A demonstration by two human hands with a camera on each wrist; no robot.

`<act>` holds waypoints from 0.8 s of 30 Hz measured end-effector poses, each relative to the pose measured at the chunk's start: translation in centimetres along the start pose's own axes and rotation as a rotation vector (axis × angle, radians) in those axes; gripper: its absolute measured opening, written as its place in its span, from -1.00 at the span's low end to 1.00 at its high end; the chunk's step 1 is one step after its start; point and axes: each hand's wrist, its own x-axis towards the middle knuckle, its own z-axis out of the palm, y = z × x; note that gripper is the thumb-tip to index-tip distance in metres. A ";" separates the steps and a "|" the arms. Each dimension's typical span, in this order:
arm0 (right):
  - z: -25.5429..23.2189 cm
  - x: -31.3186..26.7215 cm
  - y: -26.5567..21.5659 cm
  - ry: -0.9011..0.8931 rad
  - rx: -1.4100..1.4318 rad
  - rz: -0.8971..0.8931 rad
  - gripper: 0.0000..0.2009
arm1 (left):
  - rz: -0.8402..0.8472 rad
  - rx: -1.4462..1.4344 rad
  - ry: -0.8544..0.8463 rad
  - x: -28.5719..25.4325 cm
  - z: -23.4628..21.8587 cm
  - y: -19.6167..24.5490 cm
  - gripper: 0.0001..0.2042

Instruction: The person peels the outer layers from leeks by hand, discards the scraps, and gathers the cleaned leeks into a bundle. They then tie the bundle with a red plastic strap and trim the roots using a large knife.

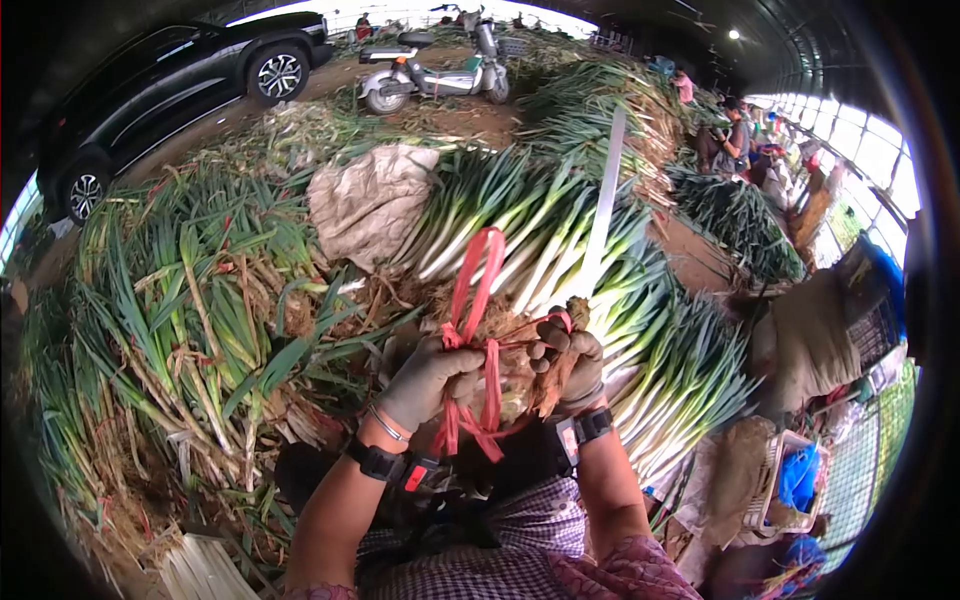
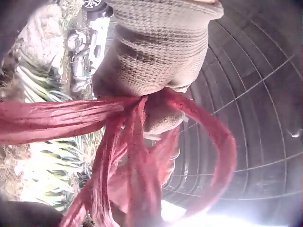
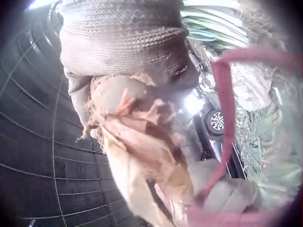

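Observation:
Both hands wear greyish knit gloves and stand close together in front of the body. The left hand [image 1: 432,385] grips red plastic ribbon [image 1: 493,385], whose loops and loose ends hang around the fingers. In the left wrist view the ribbon [image 2: 142,165] comes out below the gloved fist in several strands. A strand runs across to the right hand [image 1: 580,375], which holds dry brown peelings [image 1: 550,385]. The right wrist view shows these papery peelings [image 3: 142,156] hanging from the fingers. Beyond the hands lie rows of green onions [image 1: 545,250] with white stalks.
A long pale flat strip [image 1: 605,200] rises beyond the right hand. At left is a heap of untrimmed green onions [image 1: 190,320], with a crumpled sack [image 1: 370,200] behind. A crate [image 1: 775,485] with blue plastic stands at right. Farther off are a scooter [image 1: 435,80] and a car [image 1: 170,90].

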 end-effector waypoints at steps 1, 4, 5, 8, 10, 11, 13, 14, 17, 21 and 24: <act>-0.5 0.0 -0.2 0.029 -0.017 -0.008 -0.74 | -0.050 -0.008 -0.004 -0.3 0.0 0.2 -0.95; -0.4 0.2 -1.7 -0.033 -0.172 0.095 -0.73 | -0.152 0.015 -0.028 -1.1 -1.0 -0.1 -0.90; -0.2 0.1 -1.7 -0.032 -0.168 0.089 -0.73 | -0.150 0.082 -0.022 -1.4 -1.2 -0.3 -0.89; 0.7 -0.2 -1.6 0.091 -0.268 0.058 -0.72 | -0.162 0.132 -0.017 -2.3 -1.2 -0.7 -0.86; 1.3 0.2 -1.4 0.251 -0.473 0.086 -0.70 | 0.020 0.547 0.185 -1.6 -2.0 -1.7 -0.81; 0.3 0.1 -2.1 0.302 -0.535 0.165 -0.69 | 0.150 0.798 0.327 -1.0 -2.6 -1.7 -0.76; 1.5 -1.5 -2.5 0.359 -0.715 0.148 -0.69 | 0.269 0.722 0.506 0.7 -4.6 -1.6 -0.74; 1.9 -3.0 -2.9 0.375 -0.746 0.180 -0.68 | 0.289 0.648 0.566 1.1 -5.6 -1.0 -0.74; 5.7 -7.9 -2.3 0.292 -0.695 0.330 -0.68 | 0.428 0.717 0.670 2.3 -8.6 0.5 -0.72; 6.6 -12.6 -2.1 0.330 -0.678 0.693 -0.71 | 0.632 0.757 0.741 2.5 -10.3 1.7 -0.72; 5.1 -13.8 -2.4 0.301 -0.804 0.799 -0.76 | 0.442 0.503 0.732 0.9 -10.4 3.6 -0.74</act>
